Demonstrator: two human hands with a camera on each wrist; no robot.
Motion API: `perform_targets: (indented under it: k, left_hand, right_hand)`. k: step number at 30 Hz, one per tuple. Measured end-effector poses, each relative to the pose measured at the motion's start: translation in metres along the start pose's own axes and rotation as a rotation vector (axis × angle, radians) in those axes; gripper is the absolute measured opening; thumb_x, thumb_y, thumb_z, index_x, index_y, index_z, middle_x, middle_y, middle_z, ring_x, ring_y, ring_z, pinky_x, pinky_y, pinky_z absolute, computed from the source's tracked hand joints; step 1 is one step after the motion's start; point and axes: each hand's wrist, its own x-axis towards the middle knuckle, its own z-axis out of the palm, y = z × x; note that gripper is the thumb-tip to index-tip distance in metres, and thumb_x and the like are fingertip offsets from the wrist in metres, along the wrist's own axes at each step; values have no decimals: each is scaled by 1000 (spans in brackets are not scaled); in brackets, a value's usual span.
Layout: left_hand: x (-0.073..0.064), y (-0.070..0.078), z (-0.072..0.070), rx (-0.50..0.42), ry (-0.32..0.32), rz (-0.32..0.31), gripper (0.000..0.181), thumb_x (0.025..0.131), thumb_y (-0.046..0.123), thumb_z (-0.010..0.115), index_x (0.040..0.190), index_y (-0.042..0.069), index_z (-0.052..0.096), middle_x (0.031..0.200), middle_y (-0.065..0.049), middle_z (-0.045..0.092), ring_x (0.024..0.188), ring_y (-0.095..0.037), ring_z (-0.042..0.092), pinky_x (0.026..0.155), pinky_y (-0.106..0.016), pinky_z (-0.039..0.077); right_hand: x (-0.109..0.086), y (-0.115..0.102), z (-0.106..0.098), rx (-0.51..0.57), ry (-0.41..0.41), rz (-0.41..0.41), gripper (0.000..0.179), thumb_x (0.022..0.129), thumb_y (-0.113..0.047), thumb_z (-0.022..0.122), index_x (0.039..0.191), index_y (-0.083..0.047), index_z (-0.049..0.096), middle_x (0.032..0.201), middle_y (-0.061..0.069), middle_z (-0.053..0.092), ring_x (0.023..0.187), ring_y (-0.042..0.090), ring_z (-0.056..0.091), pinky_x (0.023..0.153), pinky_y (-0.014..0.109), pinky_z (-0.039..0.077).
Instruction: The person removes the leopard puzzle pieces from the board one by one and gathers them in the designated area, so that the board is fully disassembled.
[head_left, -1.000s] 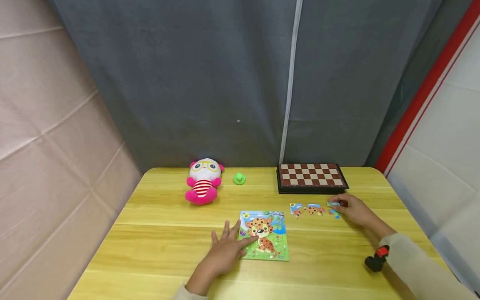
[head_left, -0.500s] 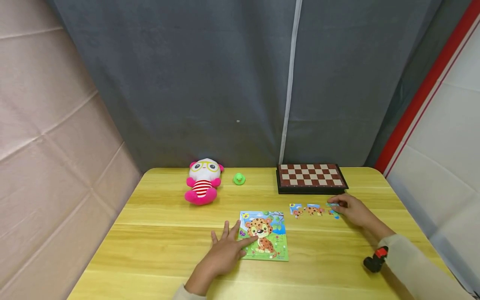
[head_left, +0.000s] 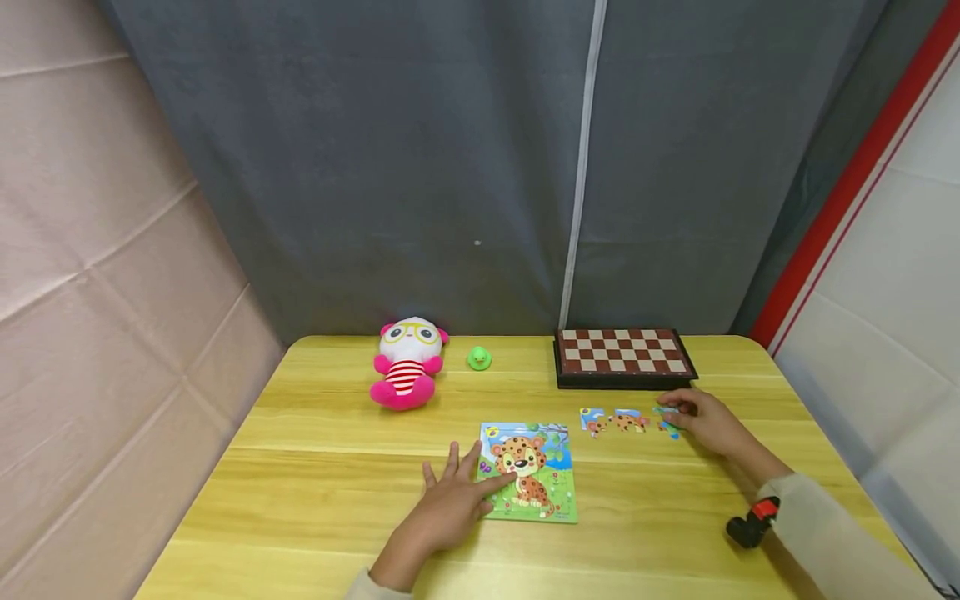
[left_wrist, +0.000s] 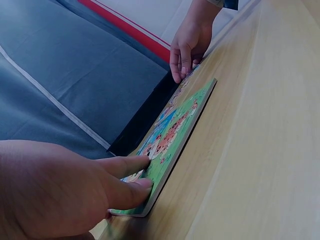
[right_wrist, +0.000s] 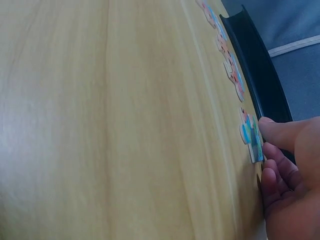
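My left hand [head_left: 447, 505] rests at the left side of a leopard jigsaw puzzle [head_left: 551, 500], with its fingers spread and the index finger lying over the picture. In the left wrist view, the thumb and a finger touch the face of the puzzle board [left_wrist: 172, 145] near its edge. At the right, my right hand [head_left: 708, 421] pinches a blue-green puzzle piece [right_wrist: 254, 142] between thumb and curled fingers, low at the tabletop. Its far edge is hidden by the fingers. To its left lie two loose pieces, one with a sun [head_left: 592, 415] and one with leopard spots [head_left: 628, 421].
A brown-and-white checkered chessboard [head_left: 625, 354] in a black case stands just behind the loose pieces. Farther left at the back are a small green duck [head_left: 479, 358] and a pink-and-white plush toy [head_left: 407, 367]. A grey curtain [head_left: 375, 167] hangs behind the table.
Both hands keep nearly the same places. The piece under the right fingers has shifted slightly and lies closer to the tabletop pieces. The left hand stays on the puzzle.
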Motion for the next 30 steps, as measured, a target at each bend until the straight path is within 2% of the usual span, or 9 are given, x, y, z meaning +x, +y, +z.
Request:
perform_targets:
  k: [13, 16, 20, 26, 30]
  left_hand:
    - [0, 1, 1, -3, 5, 4, 50, 104, 31, 57, 149, 51, 49, 171, -18, 15, 150, -61, 9, 104, -89, 7]
    - [1, 1, 0, 5, 12, 9, 50, 104, 32, 58, 149, 50, 50, 171, -17, 15, 150, -61, 10, 104, -90, 8]
    - [1, 0, 1, 9, 19, 9, 49, 103, 32, 59, 149, 50, 51, 171, -16, 16, 150, -61, 10, 103, -90, 8]
    - [0, 0, 1, 5, 19, 9, 49, 103, 33, 59, 148, 49, 51, 171, -17, 16, 149, -61, 10, 103, -90, 8]
    - [0, 0, 1, 6, 21, 9, 48, 103, 33, 59, 148, 48, 52, 171, -17, 16, 149, -61, 10, 103, -90, 8]
  right_hand:
    - [-3, -12, -3, 0, -10, -71, 29, 98, -5, 68, 126, 5, 66, 118, 21, 68, 109, 36, 64, 84, 24, 52]
    - [-4, -16, -2, -13, -8, -81, 30, 99, -6, 68, 127, 4, 66, 119, 19, 66, 110, 36, 63, 90, 33, 54]
    - [-5, -28, 3, -18, -7, -89, 32, 98, -8, 70, 127, 2, 66, 119, 17, 64, 108, 34, 63, 90, 43, 55]
    - [-7, -48, 14, -1, -14, -141, 31, 97, -8, 71, 126, 1, 68, 114, 12, 66, 101, 28, 62, 82, 32, 54]
    - [-6, -60, 24, 30, -44, -152, 30, 98, -7, 69, 127, 0, 68, 112, 11, 66, 100, 25, 61, 81, 29, 54]
